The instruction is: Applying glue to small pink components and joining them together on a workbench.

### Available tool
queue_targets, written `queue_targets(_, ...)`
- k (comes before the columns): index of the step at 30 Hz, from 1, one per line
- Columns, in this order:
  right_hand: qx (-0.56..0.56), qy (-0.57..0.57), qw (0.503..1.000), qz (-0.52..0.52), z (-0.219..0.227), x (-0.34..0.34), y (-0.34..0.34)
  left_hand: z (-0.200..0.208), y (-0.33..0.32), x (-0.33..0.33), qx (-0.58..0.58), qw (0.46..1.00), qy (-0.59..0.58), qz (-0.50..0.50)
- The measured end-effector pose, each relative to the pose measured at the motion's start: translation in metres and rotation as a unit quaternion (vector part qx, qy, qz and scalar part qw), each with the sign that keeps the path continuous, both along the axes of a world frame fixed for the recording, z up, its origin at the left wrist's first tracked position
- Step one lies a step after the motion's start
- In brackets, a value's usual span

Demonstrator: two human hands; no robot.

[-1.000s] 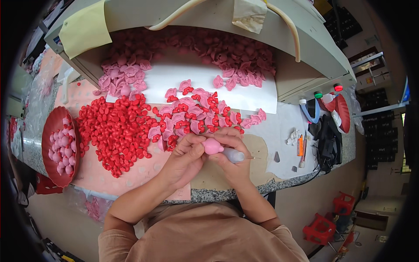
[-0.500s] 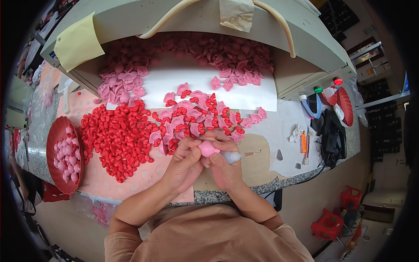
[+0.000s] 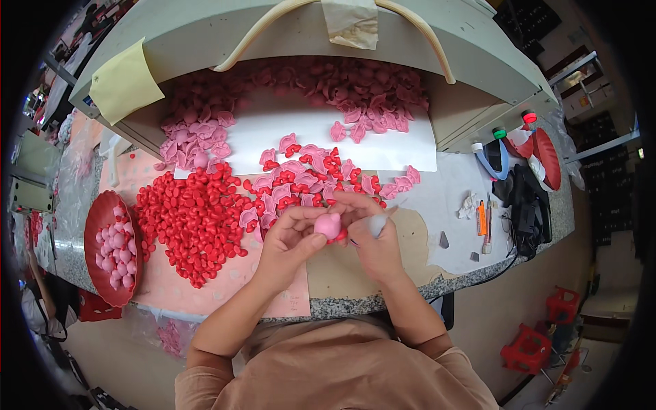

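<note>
My left hand [image 3: 285, 247] pinches a small rounded pink plastic piece [image 3: 327, 225] with knob-like bumps on top, held above the near edge of the bench. At its lower right shows a red bow-shaped piece [image 3: 339, 237], close to my right fingertips; whether they grip it too, I cannot tell. Curled in my right hand [image 3: 380, 254] is a small translucent squeeze bottle [image 3: 376, 224], its body partly covered by the fingers. Just beyond both hands lie pink curved shells [image 3: 295, 169] with red bow pieces on them.
A heap of red pieces [image 3: 195, 225] lies left of my hands, beside a red dish [image 3: 93, 247] of pink balls. More pink parts [image 3: 198, 133] fill the grey box-like machine [image 3: 273, 37] ahead. At right are an orange-handled tool [image 3: 481, 220], a brush [image 3: 488, 229] and black cables [image 3: 529, 205].
The pink piece has been turned, and a red piece now shows under it. My right hand has tilted the bottle, so its thin needle no longer points out to the right.
</note>
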State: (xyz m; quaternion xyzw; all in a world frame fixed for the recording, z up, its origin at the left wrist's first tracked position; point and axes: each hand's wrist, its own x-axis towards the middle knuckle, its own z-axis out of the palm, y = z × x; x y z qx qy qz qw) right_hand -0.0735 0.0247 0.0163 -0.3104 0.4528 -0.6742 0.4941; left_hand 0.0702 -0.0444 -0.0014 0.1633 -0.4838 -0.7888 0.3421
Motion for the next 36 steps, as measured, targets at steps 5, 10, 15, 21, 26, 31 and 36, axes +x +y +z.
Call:
queue_targets(5,-0.019,0.057,0.998,0.02,0.001,-0.007,0.004,-0.006,-0.005,0.0,0.274,0.948,0.128,-0.098)
queue_targets(10,-0.025,0.155,0.983,0.099,0.0,-0.011,0.002,0.002,0.0,-0.002,0.344,0.932,0.073,-0.086)
queue_targets(15,-0.064,0.287,0.952,0.09,-0.005,-0.017,-0.001,0.001,0.0,-0.003,0.254,0.965,-0.012,-0.064)
queue_targets(21,-0.047,0.275,0.952,0.123,-0.005,-0.021,0.004,-0.017,-0.016,0.012,0.274,0.938,-0.025,-0.213)
queue_targets(26,-0.076,0.323,0.934,0.131,-0.009,-0.024,0.007,-0.003,-0.013,0.01,0.326,0.914,-0.018,-0.241)
queue_targets(31,-0.073,0.304,0.942,0.127,-0.014,-0.021,0.012,-0.009,-0.007,0.01,0.325,0.913,-0.013,-0.247)
queue_targets(36,-0.079,0.239,0.957,0.146,-0.019,-0.026,0.008,-0.002,-0.008,0.005,0.333,0.911,-0.006,-0.242)
